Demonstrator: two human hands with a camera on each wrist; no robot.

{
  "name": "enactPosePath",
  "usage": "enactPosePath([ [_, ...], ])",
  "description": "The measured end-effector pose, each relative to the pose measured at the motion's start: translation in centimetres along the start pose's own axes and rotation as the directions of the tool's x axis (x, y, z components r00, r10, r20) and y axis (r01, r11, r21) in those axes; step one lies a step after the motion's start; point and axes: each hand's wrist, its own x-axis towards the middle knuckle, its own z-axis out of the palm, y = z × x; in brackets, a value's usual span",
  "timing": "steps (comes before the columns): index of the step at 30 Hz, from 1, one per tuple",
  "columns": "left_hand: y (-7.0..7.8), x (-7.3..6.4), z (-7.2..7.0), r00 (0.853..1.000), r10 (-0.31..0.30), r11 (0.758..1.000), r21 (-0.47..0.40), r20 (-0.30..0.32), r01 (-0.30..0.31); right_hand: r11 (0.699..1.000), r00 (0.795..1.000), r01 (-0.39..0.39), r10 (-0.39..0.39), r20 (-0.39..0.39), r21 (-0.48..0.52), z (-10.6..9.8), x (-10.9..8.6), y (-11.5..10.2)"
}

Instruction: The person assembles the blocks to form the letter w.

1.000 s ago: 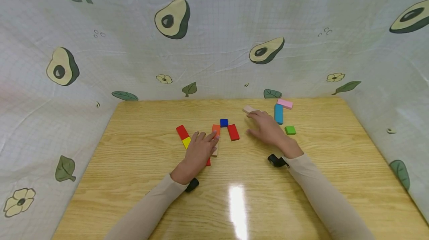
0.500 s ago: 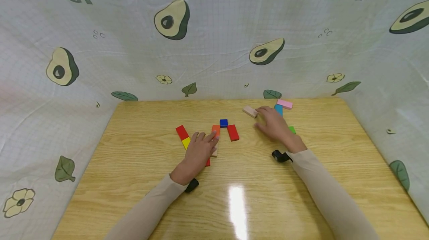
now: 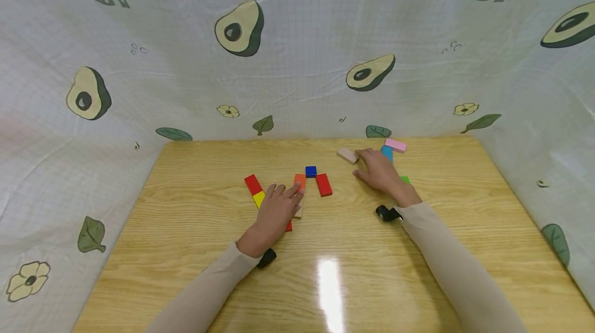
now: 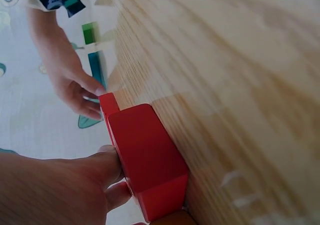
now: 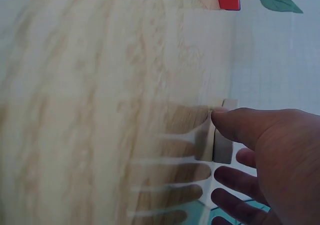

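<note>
My left hand (image 3: 274, 214) rests over a group of wooden blocks, its fingers loosely spread. Fingertips lie on an orange block (image 3: 299, 180) and by a plain wood block (image 3: 298, 214) below it. In the left wrist view, the thumb touches the side of a red block (image 4: 145, 140). My right hand (image 3: 378, 170) is beside another plain wood block (image 3: 347, 155), fingers apart and reaching toward its right end. Whether they touch it, I cannot tell. A small blue block (image 3: 311, 171) and a red block (image 3: 324, 185) lie between the hands.
Left of the left hand, a red block (image 3: 253, 184) meets a yellow block (image 3: 258, 199). Pink (image 3: 395, 145), light blue (image 3: 387, 153) and green (image 3: 406, 180) blocks lie around the right hand, the latter two partly hidden. A patterned cloth (image 3: 297, 64) stands behind the wooden table (image 3: 195, 271).
The right hand has shifted right, uncovering the right end of the plain wood block and covering parts of the light blue and green blocks. My left hand stays in place.
</note>
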Motion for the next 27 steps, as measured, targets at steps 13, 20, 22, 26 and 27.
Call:
enactPosePath([
  [13, 0.0, 0.1, 0.4, 1.000, -0.002, 0.999, 0.049, -0.001, 0.002, 1.000, 1.000, 0.020, -0.020, -0.009, -0.004, 0.1, 0.0, -1.1],
  [20, -0.1, 0.1, 0.4, 1.000, 0.003, 0.999, 0.048, 0.009, -0.003, 0.999, 0.999, 0.048, -0.048, 0.015, 0.008, -0.3, 1.0, -0.9],
  [22, -0.1, 0.2, 0.5, 1.000, 0.005, 0.999, 0.053, 0.008, -0.006, 0.998, 0.997, 0.061, -0.061, 0.036, 0.012, -0.4, 1.5, -0.8],
  [26, -0.2, 0.1, 0.6, 1.000, 0.009, 0.999, 0.045, 0.001, -0.009, 0.995, 0.992, 0.102, -0.102, 0.076, 0.011, -0.5, 2.4, -0.7],
  [27, -0.2, 0.1, 0.6, 1.000, 0.010, 0.999, 0.042, -0.002, -0.010, 0.994, 0.990, 0.108, -0.108, 0.086, 0.011, -0.5, 2.5, -0.7],
])
